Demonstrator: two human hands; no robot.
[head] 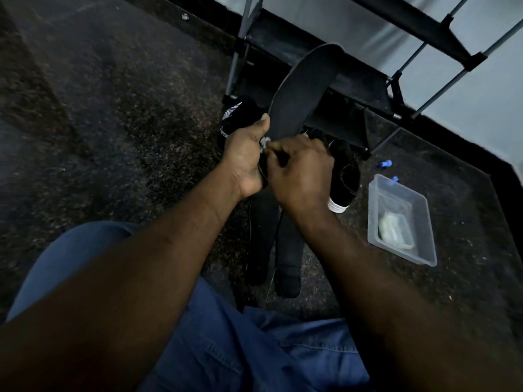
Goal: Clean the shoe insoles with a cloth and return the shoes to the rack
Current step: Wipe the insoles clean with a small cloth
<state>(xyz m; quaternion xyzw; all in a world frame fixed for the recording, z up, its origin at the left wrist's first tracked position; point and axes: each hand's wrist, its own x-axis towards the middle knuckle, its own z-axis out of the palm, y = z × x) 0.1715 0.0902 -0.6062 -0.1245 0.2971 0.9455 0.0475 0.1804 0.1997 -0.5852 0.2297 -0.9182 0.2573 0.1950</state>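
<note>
Your left hand (243, 159) grips the heel of the long black foam insole (302, 89), which rises beyond your fingers, so your right hand (300, 171), pinching a small pale cloth (264, 142), can wipe it.

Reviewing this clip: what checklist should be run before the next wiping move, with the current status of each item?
1. Grip: the left hand holds the long black insole by its lower end: ok.
2. Cloth: the right hand pinches the small whitish cloth at that insole: ok.
3. Held insole's surface clean: cannot tell, too dark.
4. Two dark insoles on the floor wiped: cannot tell.
5. Striped black shoe and white-soled black shoe back on the metal shoe rack: not ok, both are on the floor.
</note>
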